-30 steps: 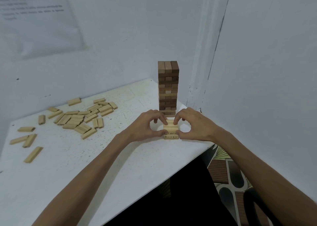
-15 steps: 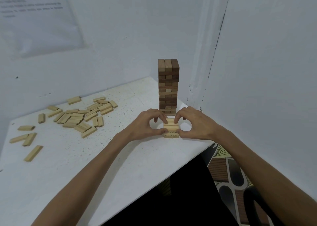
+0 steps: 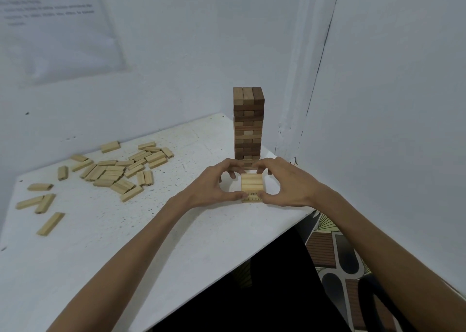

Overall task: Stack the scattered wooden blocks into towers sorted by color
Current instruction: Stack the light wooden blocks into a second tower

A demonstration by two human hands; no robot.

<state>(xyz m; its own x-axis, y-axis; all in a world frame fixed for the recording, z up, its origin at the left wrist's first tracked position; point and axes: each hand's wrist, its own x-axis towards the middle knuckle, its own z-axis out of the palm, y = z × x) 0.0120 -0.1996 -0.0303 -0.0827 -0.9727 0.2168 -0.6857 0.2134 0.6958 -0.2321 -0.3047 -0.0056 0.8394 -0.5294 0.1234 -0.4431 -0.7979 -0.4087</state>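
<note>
Seen from the head camera, the short pale stack is made of smooth, light wooden blocks, long and rectangular, laid side by side in layers. Small dark print shows on its front face, too small to read. It stands on the white table near the right front edge. Just behind it rises the brown tower, built of darker blocks in crossed layers of three, in tones from mid-brown to deep brown. Well apart to the left, the loose pale blocks lie flat in a dense cluster, with a few strays nearer the left edge.

The left hand and the right hand reach in from either side on bare forearms. Each curls round the short pale stack, with thumbs pinching its front lower corners and forefingers hooked round its back edge, so both grasp it between them.

The tabletop is painted white, scuffed and speckled with dark flecks. Plain pale walls meet in a corner behind the tower, where a dark crack runs upward. A paper sheet with blurred print hangs on the left wall. Below the table's right edge a patterned floor shows.
</note>
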